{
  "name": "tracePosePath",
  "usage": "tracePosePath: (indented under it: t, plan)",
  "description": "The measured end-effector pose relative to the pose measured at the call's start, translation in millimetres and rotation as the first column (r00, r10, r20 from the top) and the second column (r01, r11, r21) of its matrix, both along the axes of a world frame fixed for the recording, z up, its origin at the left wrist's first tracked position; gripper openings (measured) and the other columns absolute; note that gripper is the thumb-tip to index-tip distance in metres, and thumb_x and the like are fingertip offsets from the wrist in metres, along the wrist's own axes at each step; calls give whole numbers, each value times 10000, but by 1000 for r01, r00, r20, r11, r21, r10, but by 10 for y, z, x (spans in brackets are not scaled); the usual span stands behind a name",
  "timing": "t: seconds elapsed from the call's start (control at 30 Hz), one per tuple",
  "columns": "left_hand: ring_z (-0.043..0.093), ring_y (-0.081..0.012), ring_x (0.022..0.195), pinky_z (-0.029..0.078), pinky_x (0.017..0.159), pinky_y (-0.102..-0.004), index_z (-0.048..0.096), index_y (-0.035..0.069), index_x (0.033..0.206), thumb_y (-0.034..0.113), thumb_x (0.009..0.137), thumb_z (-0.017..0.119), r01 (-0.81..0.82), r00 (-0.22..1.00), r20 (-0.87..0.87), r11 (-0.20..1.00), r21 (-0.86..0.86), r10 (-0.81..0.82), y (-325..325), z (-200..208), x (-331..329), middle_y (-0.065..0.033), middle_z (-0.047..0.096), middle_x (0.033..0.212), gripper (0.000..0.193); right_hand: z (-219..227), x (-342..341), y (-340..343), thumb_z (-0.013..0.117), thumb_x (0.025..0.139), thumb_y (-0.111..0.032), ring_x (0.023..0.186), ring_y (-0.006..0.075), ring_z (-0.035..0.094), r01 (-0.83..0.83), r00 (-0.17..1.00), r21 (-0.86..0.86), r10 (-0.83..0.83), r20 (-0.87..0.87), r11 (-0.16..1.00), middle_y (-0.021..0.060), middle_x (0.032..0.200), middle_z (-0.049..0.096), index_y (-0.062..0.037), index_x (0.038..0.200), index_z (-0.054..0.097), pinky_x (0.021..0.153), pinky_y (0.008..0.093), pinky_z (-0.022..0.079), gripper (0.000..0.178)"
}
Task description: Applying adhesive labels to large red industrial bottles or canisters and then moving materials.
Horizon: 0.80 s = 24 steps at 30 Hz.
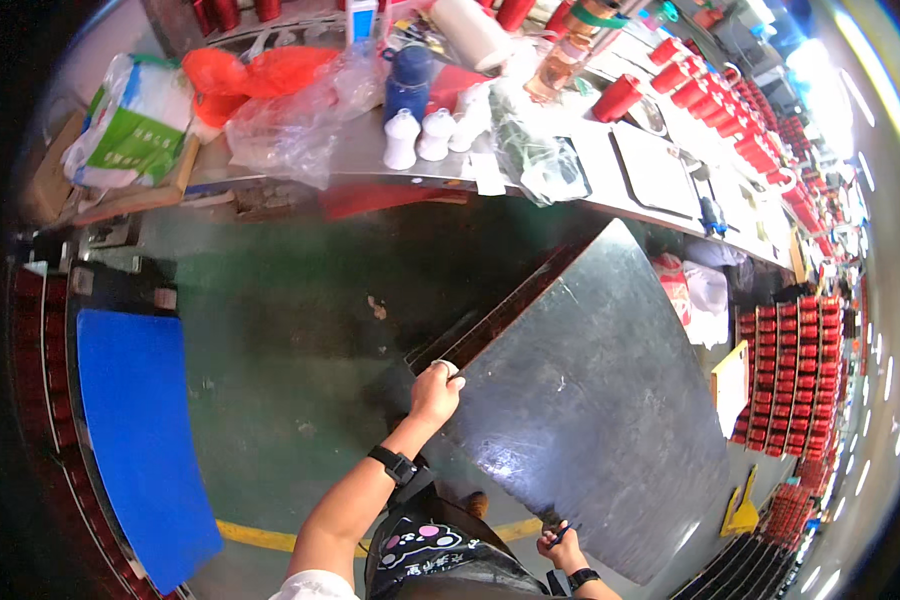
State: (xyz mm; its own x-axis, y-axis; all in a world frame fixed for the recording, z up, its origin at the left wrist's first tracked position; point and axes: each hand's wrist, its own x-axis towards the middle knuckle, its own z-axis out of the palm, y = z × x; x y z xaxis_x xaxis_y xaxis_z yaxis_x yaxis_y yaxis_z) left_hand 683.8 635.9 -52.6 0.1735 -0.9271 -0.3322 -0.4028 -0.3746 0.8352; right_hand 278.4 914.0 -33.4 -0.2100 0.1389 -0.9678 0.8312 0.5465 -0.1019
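A large dark board-like slab (590, 390), scuffed and glossy, stands tilted in front of me, with a worn brown edge along its far left side. My left hand (435, 393) is closed round the slab's left corner, fingers curled over the edge. My right hand (562, 548) is closed at the slab's near edge, by a small dark part that I cannot make out clearly. Both wrists wear black bands. A dark printed apron (435, 550) hangs below my arms.
A workbench (360, 182) runs across the far side with bags, white bottles, a blue bottle (408, 80) and rows of red cylinders (715, 110). On the left is a blue panel (145, 440). Stacked red cylinders (790, 375) and a yellow object (740, 512) stand at the right.
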Motion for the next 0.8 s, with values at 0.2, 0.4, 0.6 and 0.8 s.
tracePosePath:
  t: [0.2, 0.4, 0.6, 0.8]
  plan:
    - [631, -385, 962, 496, 836, -449, 640, 5, 961, 166, 811, 698, 61, 998, 29, 998, 35, -62, -87, 5, -48, -209, 667, 978, 227, 50, 76, 17, 501, 947, -412, 441, 197, 314, -26, 998, 5, 26, -60, 1000, 38, 485, 352, -167, 726, 451, 457, 338, 329, 334]
    - [640, -391, 924, 503, 812, -454, 637, 21, 943, 188, 816, 702, 95, 991, 96, 995, -14, -93, -102, -108, 3, -202, 672, 945, 219, 4, 97, -44, 471, 963, -562, 385, 169, 343, 10, 1000, 70, -10, -8, 997, 14, 494, 370, -199, 793, 434, 380, 303, 286, 403]
    - [670, -341, 880, 520, 784, -417, 647, 53, 980, 213, 803, 705, 69, 995, 72, 996, 50, -72, -139, -248, -25, -171, 694, 939, 245, 26, 251, 84, 484, 979, -503, 400, 141, 381, -8, 995, -59, 2, -102, 998, 26, 653, 540, -208, 888, 485, 384, 298, 305, 308]
    - [635, -281, 823, 511, 765, -379, 618, -20, 1091, 185, 799, 734, -20, 986, 160, 990, -142, 42, -58, -250, 129, -176, 643, 958, 375, 256, 82, 428, 571, 953, -423, 390, 129, 406, -125, 991, -186, 112, -77, 975, 107, 837, 666, -102, 940, 550, 369, 298, 332, 322]
